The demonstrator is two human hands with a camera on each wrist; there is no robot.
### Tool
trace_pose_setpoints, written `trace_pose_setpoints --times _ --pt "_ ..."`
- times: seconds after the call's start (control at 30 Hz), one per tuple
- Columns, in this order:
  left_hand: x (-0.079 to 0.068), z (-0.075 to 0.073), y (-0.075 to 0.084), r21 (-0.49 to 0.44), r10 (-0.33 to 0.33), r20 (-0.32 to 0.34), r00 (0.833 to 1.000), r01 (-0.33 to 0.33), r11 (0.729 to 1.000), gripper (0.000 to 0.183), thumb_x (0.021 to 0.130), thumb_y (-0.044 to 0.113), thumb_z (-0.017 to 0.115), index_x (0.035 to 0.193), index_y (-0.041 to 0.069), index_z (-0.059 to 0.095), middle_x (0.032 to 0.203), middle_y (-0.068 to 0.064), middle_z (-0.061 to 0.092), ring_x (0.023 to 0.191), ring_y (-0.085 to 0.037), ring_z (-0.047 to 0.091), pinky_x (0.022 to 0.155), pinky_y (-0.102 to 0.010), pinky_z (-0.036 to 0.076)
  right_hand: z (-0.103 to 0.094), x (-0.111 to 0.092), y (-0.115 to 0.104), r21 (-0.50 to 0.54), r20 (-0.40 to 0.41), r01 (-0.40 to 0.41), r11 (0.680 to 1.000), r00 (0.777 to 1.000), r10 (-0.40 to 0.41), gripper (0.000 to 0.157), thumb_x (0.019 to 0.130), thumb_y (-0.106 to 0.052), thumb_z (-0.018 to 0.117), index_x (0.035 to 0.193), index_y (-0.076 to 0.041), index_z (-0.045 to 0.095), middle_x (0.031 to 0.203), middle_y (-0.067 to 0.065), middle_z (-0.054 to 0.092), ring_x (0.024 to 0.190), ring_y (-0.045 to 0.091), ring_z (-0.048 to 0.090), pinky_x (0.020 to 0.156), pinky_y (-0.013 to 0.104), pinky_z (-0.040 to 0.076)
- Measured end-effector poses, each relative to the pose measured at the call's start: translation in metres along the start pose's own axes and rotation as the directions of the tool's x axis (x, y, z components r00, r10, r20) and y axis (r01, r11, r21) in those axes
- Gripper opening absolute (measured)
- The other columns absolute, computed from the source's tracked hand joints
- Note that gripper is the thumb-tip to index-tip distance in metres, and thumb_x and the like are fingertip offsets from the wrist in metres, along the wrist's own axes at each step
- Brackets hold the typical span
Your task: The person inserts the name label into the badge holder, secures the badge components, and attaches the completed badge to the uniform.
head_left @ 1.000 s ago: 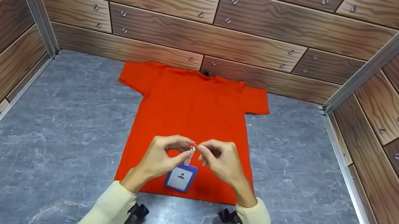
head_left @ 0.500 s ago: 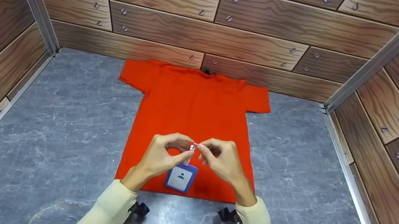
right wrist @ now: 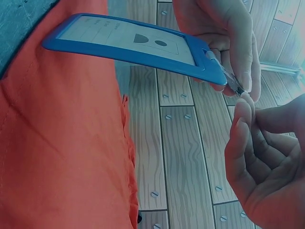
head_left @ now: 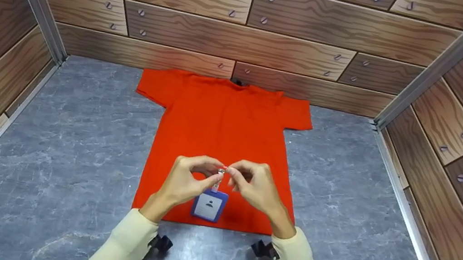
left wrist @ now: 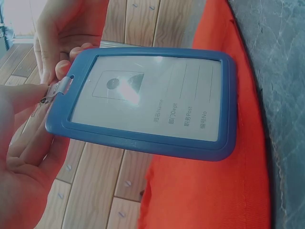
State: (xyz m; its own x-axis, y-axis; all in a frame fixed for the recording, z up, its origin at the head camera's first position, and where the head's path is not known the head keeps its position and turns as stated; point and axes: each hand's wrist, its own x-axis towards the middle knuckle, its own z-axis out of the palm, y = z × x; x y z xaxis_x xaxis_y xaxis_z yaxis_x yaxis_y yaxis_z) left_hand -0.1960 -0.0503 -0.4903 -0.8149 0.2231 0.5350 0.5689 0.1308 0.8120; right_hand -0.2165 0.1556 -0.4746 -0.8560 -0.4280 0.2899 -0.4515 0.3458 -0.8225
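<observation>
A blue-framed ID badge holder with a white card hangs by a short clear strap over the lower part of the red T-shirt. My left hand pinches the strap's metal clip between thumb and forefinger. Opposite it, my right hand has thumb and forefinger pinched at the clip's end, other fingers curled beneath. The fingertips of both hands nearly meet. In the left wrist view, the badge extends away from the fingers, its printed card showing; fingertips partly hide the clip.
The T-shirt lies spread flat on a grey marbled table, collar toward the back wall. Wood-patterned panels with metal corner rails enclose the back and both sides. Black wrist mounts sit under the pale sleeves.
Both hands stay almost in place, with only slight shifts of fingertips and clip. The badge keeps hanging below them, and the whole view shifts slightly.
</observation>
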Motion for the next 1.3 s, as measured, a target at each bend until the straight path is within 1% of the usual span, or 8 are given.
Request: trace_pose_setpoints --times 0.1,0.23,0.33,0.47,0.63,0.87,1.07,1.3 --pt "-0.001 0.001 -0.009 0.0 -0.018 -0.002 1.0 0.018 1.0 0.019 0.086 -0.003 0.08 0.105 -0.001 0.078 0.092 -0.015 0.08 0.079 -0.026 0.078 0.074 -0.031 0.065 0.0 0.0 -0.002 -0.005 -0.002 -0.008 1.0 1.0 0.008 0.014 0.099 -0.012 0.069 0.095 -0.002 0.077 0.069 0.012 0.07 0.058 0.031 0.066 0.058 0.027 0.06" --pt "-0.001 0.002 -0.019 -0.014 -0.01 -0.001 1.0 0.01 1.0 0.02 0.087 0.004 0.081 0.107 0.006 0.079 0.095 -0.009 0.081 0.081 -0.021 0.078 0.076 -0.028 0.064 0.001 0.0 -0.004 -0.007 -0.008 -0.022 1.0 1.0 0.022 0.012 0.099 -0.009 0.068 0.097 -0.001 0.076 0.07 0.014 0.07 0.057 0.026 0.066 0.058 0.022 0.058" --pt "-0.001 0.001 -0.022 -0.027 0.009 0.001 1.0 -0.009 1.0 0.019 0.088 0.008 0.081 0.108 0.009 0.079 0.096 -0.006 0.081 0.082 -0.019 0.078 0.076 -0.028 0.064 0.001 0.001 -0.003 -0.013 -0.012 -0.023 1.0 1.0 0.023 0.012 0.099 -0.007 0.067 0.098 0.001 0.075 0.07 0.015 0.069 0.057 0.025 0.065 0.058 0.02 0.057" --pt "0.001 0.0 -0.023 -0.039 0.033 -0.001 0.999 -0.033 0.999 0.019 0.09 0.011 0.08 0.109 0.01 0.078 0.097 -0.006 0.081 0.082 -0.019 0.078 0.076 -0.028 0.064 0.0 0.002 -0.005 -0.012 -0.017 -0.004 1.0 1.0 0.004 0.012 0.1 -0.008 0.067 0.096 0.0 0.076 0.069 0.014 0.069 0.057 0.021 0.064 0.057 0.02 0.057" --pt "0.001 0.001 -0.025 -0.051 0.043 -0.006 0.999 -0.043 0.998 0.019 0.09 0.013 0.081 0.109 0.011 0.078 0.096 -0.006 0.081 0.081 -0.019 0.078 0.077 -0.029 0.064 -0.001 0.003 -0.003 -0.01 -0.022 0.013 1.0 1.0 -0.014 0.014 0.1 -0.01 0.067 0.095 -0.001 0.076 0.068 0.012 0.069 0.056 0.02 0.064 0.057 0.022 0.058" --pt "-0.001 0.002 -0.026 -0.052 0.048 -0.006 0.999 -0.048 0.998 0.019 0.089 0.012 0.081 0.108 0.01 0.078 0.097 -0.007 0.081 0.081 -0.019 0.078 0.076 -0.03 0.065 0.0 0.001 -0.002 -0.015 -0.008 0.016 1.0 1.0 -0.016 0.014 0.1 -0.012 0.067 0.095 -0.002 0.076 0.068 0.011 0.069 0.056 0.023 0.065 0.057 0.021 0.057" --pt "-0.001 0.001 -0.025 -0.071 0.04 0.003 0.999 -0.039 0.997 0.018 0.089 0.01 0.081 0.107 0.008 0.078 0.096 -0.013 0.081 0.081 -0.021 0.079 0.076 -0.031 0.065 0.001 0.001 -0.002 -0.014 -0.019 0.027 1.0 0.999 -0.027 0.013 0.1 -0.01 0.067 0.093 -0.003 0.076 0.066 0.012 0.068 0.055 0.026 0.064 0.055 0.02 0.055" --pt "-0.002 0.002 -0.025 -0.048 0.044 0.012 0.999 -0.044 0.998 0.018 0.089 0.008 0.08 0.107 0.007 0.079 0.096 -0.01 0.081 0.079 -0.02 0.078 0.076 -0.032 0.065 0.004 0.0 -0.001 -0.026 -0.003 0.007 1.0 1.0 -0.008 0.014 0.101 -0.007 0.064 0.094 0.0 0.075 0.065 0.012 0.067 0.054 0.021 0.061 0.054 0.019 0.052"
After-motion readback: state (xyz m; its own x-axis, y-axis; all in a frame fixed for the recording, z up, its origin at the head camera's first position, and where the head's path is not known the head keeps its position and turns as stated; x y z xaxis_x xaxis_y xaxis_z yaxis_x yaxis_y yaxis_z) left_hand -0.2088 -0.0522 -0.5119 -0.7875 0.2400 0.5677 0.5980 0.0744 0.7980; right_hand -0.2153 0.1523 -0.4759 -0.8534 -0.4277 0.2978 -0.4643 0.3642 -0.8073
